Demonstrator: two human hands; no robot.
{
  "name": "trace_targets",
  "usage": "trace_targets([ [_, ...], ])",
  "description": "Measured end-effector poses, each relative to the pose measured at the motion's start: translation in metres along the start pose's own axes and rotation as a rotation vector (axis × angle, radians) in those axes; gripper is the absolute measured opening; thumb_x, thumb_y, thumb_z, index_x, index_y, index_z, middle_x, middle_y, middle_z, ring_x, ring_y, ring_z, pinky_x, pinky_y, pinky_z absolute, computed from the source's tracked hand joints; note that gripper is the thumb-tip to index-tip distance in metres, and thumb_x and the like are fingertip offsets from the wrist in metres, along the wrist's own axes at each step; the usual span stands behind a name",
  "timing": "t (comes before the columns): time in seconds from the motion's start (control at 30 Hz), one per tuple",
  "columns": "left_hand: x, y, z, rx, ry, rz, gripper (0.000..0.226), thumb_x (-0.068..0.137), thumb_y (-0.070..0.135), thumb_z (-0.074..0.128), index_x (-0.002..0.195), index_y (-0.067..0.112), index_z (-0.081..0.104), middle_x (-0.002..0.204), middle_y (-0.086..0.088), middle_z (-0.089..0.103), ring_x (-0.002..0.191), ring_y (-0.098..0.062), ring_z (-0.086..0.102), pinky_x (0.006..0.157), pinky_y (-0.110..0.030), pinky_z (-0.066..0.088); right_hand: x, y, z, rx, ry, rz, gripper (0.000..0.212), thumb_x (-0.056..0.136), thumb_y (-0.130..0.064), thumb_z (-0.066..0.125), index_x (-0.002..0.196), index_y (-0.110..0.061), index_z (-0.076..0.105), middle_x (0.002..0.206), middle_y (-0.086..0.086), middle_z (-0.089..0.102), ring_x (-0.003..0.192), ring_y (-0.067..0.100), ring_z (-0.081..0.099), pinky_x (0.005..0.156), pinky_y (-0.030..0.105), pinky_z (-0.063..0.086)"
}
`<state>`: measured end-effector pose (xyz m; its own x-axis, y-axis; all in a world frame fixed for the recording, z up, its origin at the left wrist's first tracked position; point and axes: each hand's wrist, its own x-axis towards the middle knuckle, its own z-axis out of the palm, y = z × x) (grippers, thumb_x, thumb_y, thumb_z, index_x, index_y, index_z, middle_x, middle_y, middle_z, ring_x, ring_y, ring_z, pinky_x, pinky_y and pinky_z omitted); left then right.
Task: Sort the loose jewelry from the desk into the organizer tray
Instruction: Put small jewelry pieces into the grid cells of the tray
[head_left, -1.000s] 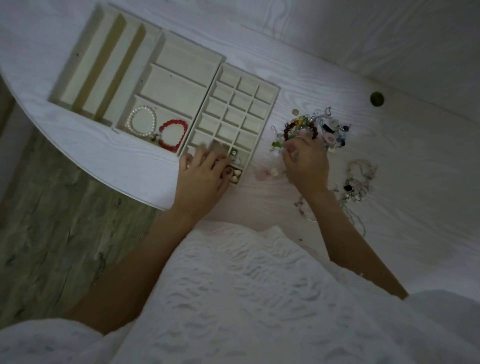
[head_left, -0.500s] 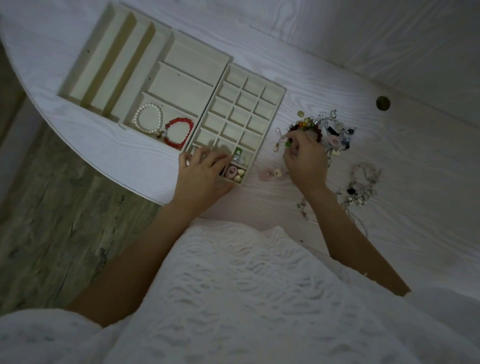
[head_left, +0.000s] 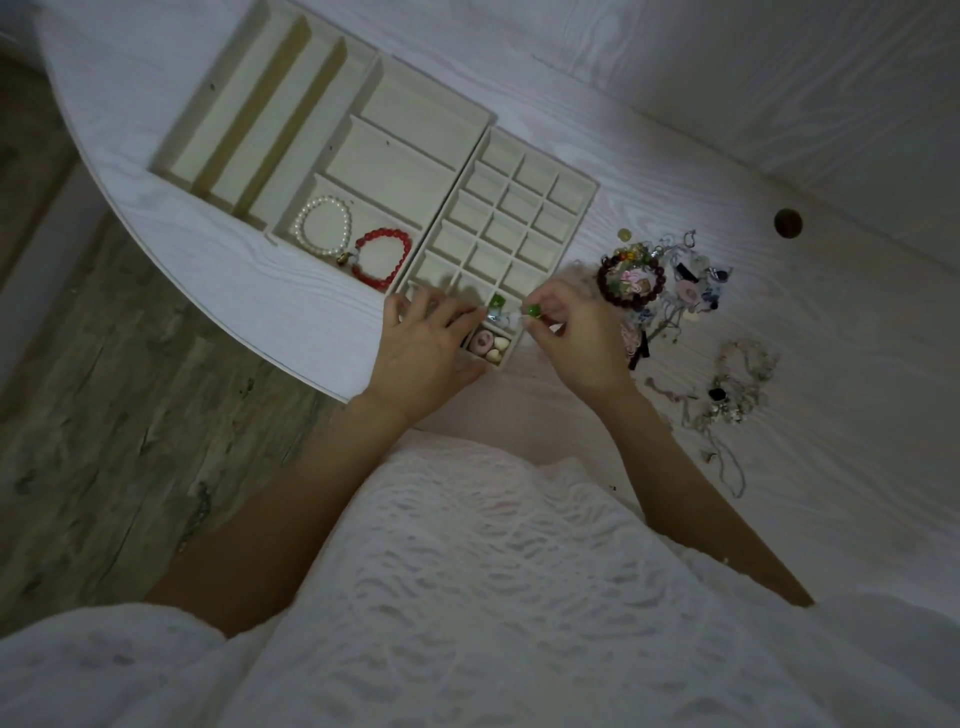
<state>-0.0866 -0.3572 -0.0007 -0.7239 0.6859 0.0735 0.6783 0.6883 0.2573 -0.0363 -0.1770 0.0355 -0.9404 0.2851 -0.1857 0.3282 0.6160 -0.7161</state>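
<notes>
So far, stage: early to middle of the sorting, by my reading, with a few pieces placed and most of the jewelry not yet in the tray
Organizer tray: the organizer tray (head_left: 582, 182) lies on the white desk (head_left: 779, 364) in three joined sections: long slots at the far left, wide bays in the middle, a grid of small cells on the right
Done, bracelets: a pearl bracelet (head_left: 322, 225) and a red bead bracelet (head_left: 383, 257) lie side by side in the nearest wide bay
Done, small pieces: a pink ring-shaped piece (head_left: 481, 341) and some pale stones (head_left: 500, 347) sit in the nearest corner cell; a green piece (head_left: 497, 300) lies in the cell just beyond it
Right hand: the right hand (head_left: 574, 343) pinches a small green bead item (head_left: 533, 310) at its fingertips, above the near edge of the grid
Left hand: the left hand (head_left: 426, 348) rests on the near corner of the grid section, fingers spread and fairly straight, holding nothing that I can see
Left to do, main heap: a tangled pile (head_left: 670, 291) with a dark bead bracelet (head_left: 630, 280) lies on the desk just right of the tray
Left to do, second heap: a chain cluster (head_left: 737, 389) lies farther right, apart from the tray
Empty space: most grid cells, two wide bays and the long slots hold nothing
</notes>
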Motion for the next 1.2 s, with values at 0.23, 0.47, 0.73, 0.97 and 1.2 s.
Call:
trace_targets([
  [0.23, -0.002, 0.001, 0.0, -0.022, 0.005, -0.012, 0.056, 0.069, 0.046, 0.077, 0.115, 0.016, 0.066, 0.11, -0.002, 0.066, 0.1, -0.032, 0.055, 0.086, -0.041, 0.024, -0.003, 0.006, -0.011, 0.032, 0.052, 0.034, 0.009, 0.081, -0.007, 0.07, 0.089, -0.008, 0.065, 0.084, -0.003, 0.064, 0.079, 0.007, 0.058, 0.068, 0.013, 0.046],
  [0.47, -0.001, 0.001, -0.001, -0.024, 0.014, -0.001, 0.056, 0.068, 0.045, 0.078, 0.114, 0.015, 0.067, 0.109, -0.002, 0.066, 0.098, -0.032, 0.057, 0.084, -0.042, 0.024, -0.01, 0.012, -0.02, 0.093, 0.073, 0.04, 0.014, 0.082, 0.0, 0.066, 0.095, -0.004, 0.069, 0.089, 0.004, 0.068, 0.082, 0.008, 0.063, 0.074, 0.005, 0.045],
  [0.73, -0.001, 0.002, -0.003, -0.006, -0.007, -0.008, 0.055, 0.07, 0.046, 0.076, 0.115, 0.015, 0.066, 0.11, -0.003, 0.065, 0.1, -0.032, 0.055, 0.084, -0.041, 0.024, 0.006, -0.006, 0.002, -0.092, -0.013, -0.081, 0.027, 0.087, 0.005, 0.051, 0.106, -0.009, 0.065, 0.102, 0.005, 0.067, 0.092, 0.013, 0.06, 0.079, 0.026, 0.05],
  [0.97, 0.0, 0.002, -0.005, -0.003, -0.017, 0.006, 0.055, 0.068, 0.045, 0.076, 0.113, 0.014, 0.067, 0.109, -0.002, 0.066, 0.097, -0.032, 0.057, 0.083, -0.041, 0.023, 0.006, 0.009, 0.007, -0.243, 0.066, -0.156, 0.024, 0.085, 0.003, 0.05, 0.097, -0.008, 0.067, 0.104, 0.01, 0.059, 0.098, 0.027, 0.056, 0.08, 0.043, 0.05],
  [1.2, 0.001, 0.0, -0.003, -0.014, -0.005, 0.02, 0.052, 0.073, 0.048, 0.059, 0.112, 0.015, 0.067, 0.107, -0.001, 0.066, 0.096, -0.03, 0.057, 0.083, -0.04, 0.024, -0.007, 0.008, 0.021, -0.503, 0.062, -0.244, 0.016, 0.08, -0.011, 0.057, 0.086, -0.012, 0.072, 0.093, 0.011, 0.056, 0.089, 0.029, 0.052, 0.077, 0.039, 0.045],
])
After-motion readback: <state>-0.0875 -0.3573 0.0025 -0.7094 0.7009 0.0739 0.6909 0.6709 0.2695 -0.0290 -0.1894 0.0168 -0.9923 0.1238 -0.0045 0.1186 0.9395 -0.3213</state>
